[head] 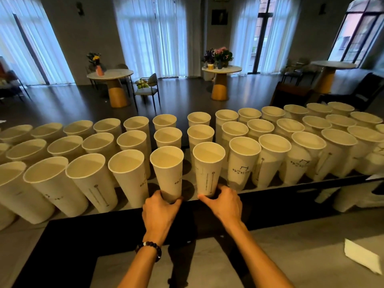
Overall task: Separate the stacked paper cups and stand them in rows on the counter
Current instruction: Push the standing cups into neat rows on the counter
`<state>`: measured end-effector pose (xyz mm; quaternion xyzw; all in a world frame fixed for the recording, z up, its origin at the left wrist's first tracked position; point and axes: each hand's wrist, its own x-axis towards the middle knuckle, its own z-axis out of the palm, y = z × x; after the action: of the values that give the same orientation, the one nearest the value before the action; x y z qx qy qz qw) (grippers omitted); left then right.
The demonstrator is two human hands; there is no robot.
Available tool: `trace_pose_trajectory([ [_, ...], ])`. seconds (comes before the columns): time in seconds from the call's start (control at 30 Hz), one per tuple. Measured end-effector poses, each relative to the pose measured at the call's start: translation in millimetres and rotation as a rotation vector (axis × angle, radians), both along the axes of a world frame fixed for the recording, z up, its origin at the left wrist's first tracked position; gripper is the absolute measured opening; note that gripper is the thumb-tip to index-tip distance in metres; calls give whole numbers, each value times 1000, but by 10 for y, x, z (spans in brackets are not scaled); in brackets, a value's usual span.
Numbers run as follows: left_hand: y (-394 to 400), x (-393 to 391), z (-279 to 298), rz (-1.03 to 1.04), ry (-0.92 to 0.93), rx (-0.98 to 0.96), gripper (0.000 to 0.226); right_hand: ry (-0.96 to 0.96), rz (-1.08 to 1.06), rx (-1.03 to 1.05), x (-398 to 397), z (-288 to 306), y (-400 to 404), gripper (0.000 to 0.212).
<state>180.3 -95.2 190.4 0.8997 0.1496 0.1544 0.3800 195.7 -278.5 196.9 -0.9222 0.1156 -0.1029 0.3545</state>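
setting down the last pair in the near row, by the look of it. left hand curled round the base of one tall paper cup, lower centre of the frame; right hand pinching the foot of a second paper cup just beside it. both upright on the counter, closing the middle gap in three rows of cups spanning the frame. next: let go cleanly without tipping neighbours. no remaining stack visible, though possibly out of frame.

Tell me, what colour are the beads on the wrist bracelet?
Dark reddish-brown beads, one pale, on the beaded bracelet on the left wrist, in the head view.
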Motion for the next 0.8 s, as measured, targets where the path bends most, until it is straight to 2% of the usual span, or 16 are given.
trace_pose_trajectory([
  [0.17,-64,-20,-37,35,4,18,58,-18,61,-1,37,-65,-89,69],
  [0.33,-192,-113,-32,120,-7,18,57,-5,140,76,30,-207,-230,79],
  [0.47,-447,-292,-33,268,-44,-42,61,-20,183,182,-26,-316,-540,69],
  [0.67,-1088,-508,-25,334,-110,-67,13,-31,307,352,-141,-417,-988,49],
  [0.8,-1618,-470,-59,243,-140,-79,8,-78,289,374,-160,-483,-1329,39],
])
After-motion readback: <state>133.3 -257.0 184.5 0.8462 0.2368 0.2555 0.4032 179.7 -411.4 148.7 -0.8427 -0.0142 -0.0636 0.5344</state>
